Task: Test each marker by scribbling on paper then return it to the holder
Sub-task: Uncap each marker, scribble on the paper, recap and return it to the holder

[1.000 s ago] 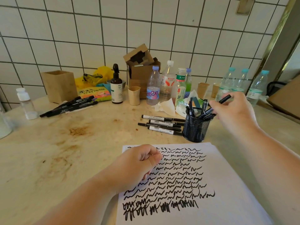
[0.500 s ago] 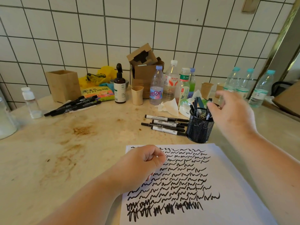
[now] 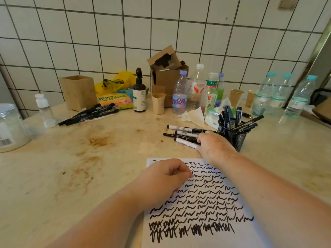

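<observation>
Now the right hand (image 3: 213, 146) grasps a marker (image 3: 185, 142) beside the holder (image 3: 233, 137). Left hand (image 3: 165, 179), clenched and holding nothing, rests on the paper (image 3: 206, 203).

Wooden box (image 3: 79, 92), brown spray bottle (image 3: 139, 93), torn cardboard carton (image 3: 165, 72), crumpled tissue (image 3: 194, 116) by tiled wall (image 3: 161, 29)

The holder (image 3: 232, 138) is black wire mesh. The paper (image 3: 206, 203) is matt white. The counter (image 3: 89, 167) looks like smooth, stained stone. Glossy tiles (image 3: 161, 29) cover the wall; the bottles (image 3: 180, 93) are clear plastic.
</observation>
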